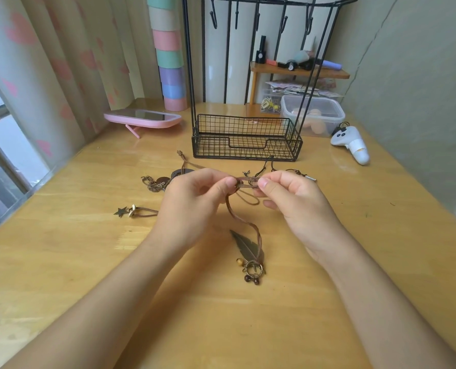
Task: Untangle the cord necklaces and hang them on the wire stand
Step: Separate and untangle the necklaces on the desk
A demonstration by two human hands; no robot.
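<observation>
From the head view, a glossy, pale wooden table (248, 328) with visible grain fills the near and middle ground. Above its centre, the left hand (195, 203) and right hand (296, 201) each pinch, between thumb and curled forefinger, a tangle of thin brown cord necklaces (248, 180) stretched short between them.

1 doubled strand droops from the tangle to the near side and ends on the table in a dull bronze metal feather pendant (245, 247) with a ring and small round wooden beads. Left of the hands lie a dark metal star charm (120, 211) and dark round wooden discs (165, 180), each on its own cord.

The black wire stand (245, 139), a grid basket under tall thin rods with 5 bare hooks (213, 20), stands just beyond the hands. Bare table lies between the hands and its front edge. A pink-framed mirror (141, 118) sits far left and a smooth white controller (350, 142) far right.
</observation>
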